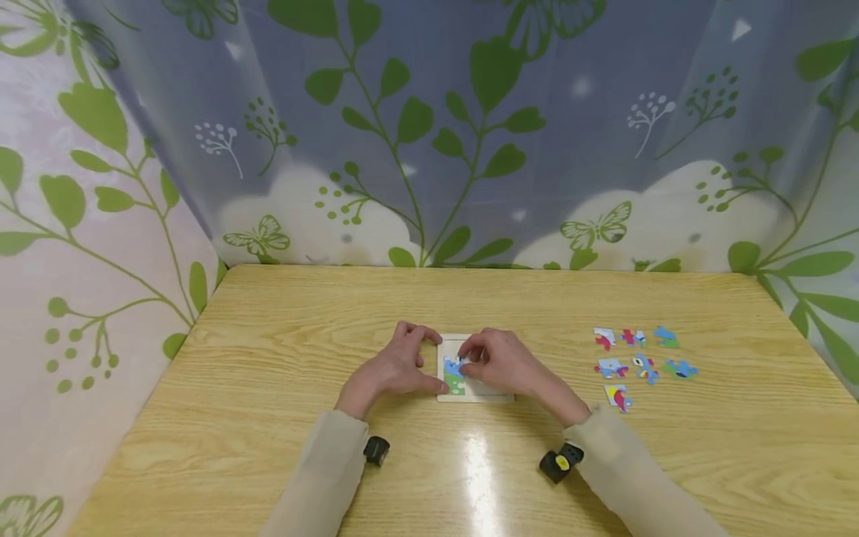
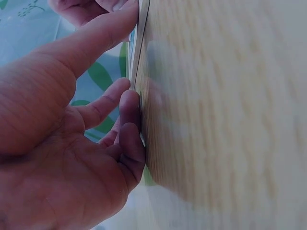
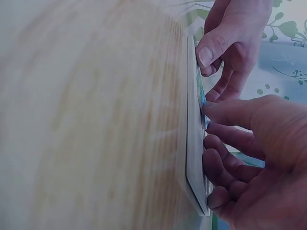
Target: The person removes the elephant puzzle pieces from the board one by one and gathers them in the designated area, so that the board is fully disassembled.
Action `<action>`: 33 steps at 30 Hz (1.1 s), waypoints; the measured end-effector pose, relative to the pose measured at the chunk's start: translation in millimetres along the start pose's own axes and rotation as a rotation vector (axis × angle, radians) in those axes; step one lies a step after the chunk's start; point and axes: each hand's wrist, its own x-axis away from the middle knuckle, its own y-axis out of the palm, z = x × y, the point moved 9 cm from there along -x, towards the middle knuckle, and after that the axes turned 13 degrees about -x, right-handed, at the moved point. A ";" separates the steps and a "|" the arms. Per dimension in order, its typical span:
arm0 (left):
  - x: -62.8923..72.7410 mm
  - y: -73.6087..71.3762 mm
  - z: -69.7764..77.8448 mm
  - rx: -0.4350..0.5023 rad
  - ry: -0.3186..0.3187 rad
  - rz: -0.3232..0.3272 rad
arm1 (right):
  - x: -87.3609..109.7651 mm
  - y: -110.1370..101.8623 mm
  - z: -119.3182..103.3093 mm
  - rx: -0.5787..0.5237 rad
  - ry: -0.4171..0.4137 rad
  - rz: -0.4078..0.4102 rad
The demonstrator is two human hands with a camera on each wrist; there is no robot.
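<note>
A pale wooden puzzle tray (image 1: 490,397) lies flat on the table in the head view. Blue and green puzzle pieces (image 1: 454,383) fill part of its left side. My left hand (image 1: 397,365) holds the tray's left side, thumb near the front corner and a fingertip by the back one. In the left wrist view its other fingers (image 2: 130,139) curl beside the tray's edge. My right hand (image 1: 503,362) pinches a blue puzzle piece (image 3: 206,124) between thumb and index finger, down at the tray's surface. The fingers hide most of that piece.
Several loose puzzle pieces (image 1: 612,368) in blue, red, white and yellow lie in rows on the table to the right. The wooden table (image 1: 282,321) reaches back to a curtain (image 1: 429,171) printed with leaves. Each wrist carries a small black camera.
</note>
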 end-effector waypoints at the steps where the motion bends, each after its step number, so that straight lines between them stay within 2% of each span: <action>1: 0.3 0.0 0.2 0.001 -0.002 0.001 | 0.1 0.3 0.0 -0.006 -0.001 0.000; 19: -0.1 -0.3 -2.3 -0.003 -0.036 -0.010 | 0.7 0.2 -0.1 -0.134 0.005 -0.004; 25: -0.4 -0.8 -1.9 0.000 -0.035 -0.008 | 0.9 -1.3 0.3 -0.137 0.009 0.022; 33: 0.7 -0.9 -0.5 -0.004 -0.038 -0.007 | 2.2 -1.4 1.2 -0.152 0.055 0.058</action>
